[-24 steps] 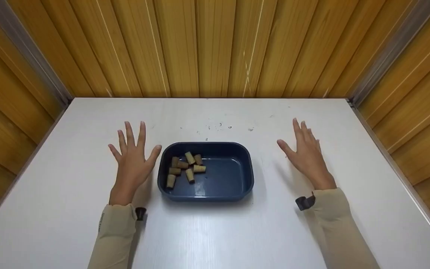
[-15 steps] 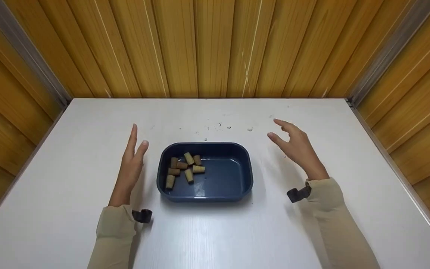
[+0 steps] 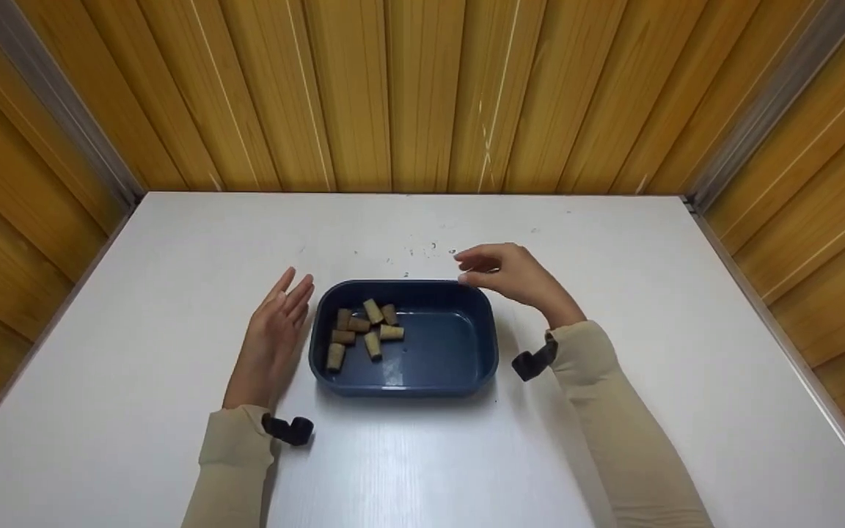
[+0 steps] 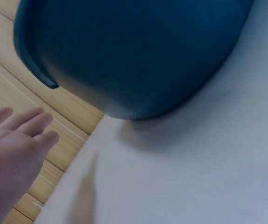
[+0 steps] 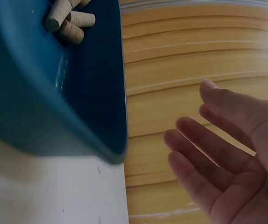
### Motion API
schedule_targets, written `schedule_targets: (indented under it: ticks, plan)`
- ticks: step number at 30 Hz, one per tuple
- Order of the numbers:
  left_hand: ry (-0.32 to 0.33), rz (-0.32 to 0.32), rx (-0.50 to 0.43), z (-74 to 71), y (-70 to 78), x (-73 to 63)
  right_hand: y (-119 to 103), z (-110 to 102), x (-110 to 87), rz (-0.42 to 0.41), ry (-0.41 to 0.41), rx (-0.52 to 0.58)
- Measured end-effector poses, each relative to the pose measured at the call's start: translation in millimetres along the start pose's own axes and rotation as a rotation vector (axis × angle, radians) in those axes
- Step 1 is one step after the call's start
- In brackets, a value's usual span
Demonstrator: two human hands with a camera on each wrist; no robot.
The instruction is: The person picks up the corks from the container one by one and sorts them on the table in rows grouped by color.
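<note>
Dark blue plastic forms the tub (image 3: 437, 352), which sits upright on the white table (image 3: 408, 455) between two hands, with several small corks (image 3: 358, 323) lying loosely in its left half. Neither hand grips anything. The left hand (image 3: 272, 330) is just beside the tub's left wall, its fingers loosely extended and slightly spread, apart from the plastic. The right hand (image 3: 518, 275) is near the far right corner, fingers gently bent, with a modest gap between thumb and fingertips. From the head its thumb tip overlaps the rim, but the right wrist view shows clear space between that hand and the tub.

The left hand's thumb is hard to make out in both views. The left wrist camera sees only the tub's outer wall, which hides the corks and runs off the top edge; the hand is cut off at the left. In the right wrist view the tub leaves the frame at the left and top, with only some corks showing.
</note>
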State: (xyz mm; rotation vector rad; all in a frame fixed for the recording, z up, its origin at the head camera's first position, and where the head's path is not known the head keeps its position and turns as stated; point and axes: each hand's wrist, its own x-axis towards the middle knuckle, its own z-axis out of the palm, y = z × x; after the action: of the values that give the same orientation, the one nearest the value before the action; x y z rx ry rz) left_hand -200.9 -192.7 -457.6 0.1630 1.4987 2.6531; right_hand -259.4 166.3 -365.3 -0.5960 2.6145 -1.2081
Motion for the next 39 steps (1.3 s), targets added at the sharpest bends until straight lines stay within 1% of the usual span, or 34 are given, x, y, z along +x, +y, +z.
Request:
schedule_targets:
  ticks: [3,5,9,13,17,20,24,28,33,39]
  plan:
    - [-0.024,-0.054,-0.048,-2.1,-8.0,-0.2,-7.5,9.2,9.5,-0.016,-0.094,-0.004]
    - [-0.042,-0.087,-0.052,-2.7,-12.2,-0.8,-11.9,15.1,15.9,-0.026,-0.156,-0.017]
    - [-0.083,-0.112,-0.008,-3.4,-17.4,-1.1,-17.2,27.7,27.4,-0.061,-0.282,-0.065]
    - [-0.09,-0.118,0.023,-3.1,-19.3,-1.7,-19.3,40.4,36.7,-0.075,-0.358,-0.114]
    - [-0.085,-0.116,0.054,-3.5,-20.5,-1.3,-21.4,53.0,44.1,-0.077,-0.398,-0.151]
    - [-0.089,-0.104,0.077,-4.0,-21.4,-1.2,-23.3,62.2,48.7,-0.068,-0.43,-0.155]
    - [-0.103,-0.087,0.078,-3.8,-23.1,-1.8,-24.2,71.4,51.3,-0.032,-0.452,-0.179]
    - [-0.114,-0.071,0.081,-4.8,-24.5,-2.5,-22.1,78.2,52.1,-0.016,-0.457,-0.222]
    - [-0.121,-0.051,0.082,-6.9,-24.4,-3.1,-20.6,86.5,53.9,-0.032,-0.459,-0.244]
    - [-0.132,-0.055,0.092,-8.2,-25.2,-2.8,-21.3,96.1,54.4,-0.046,-0.428,-0.267]
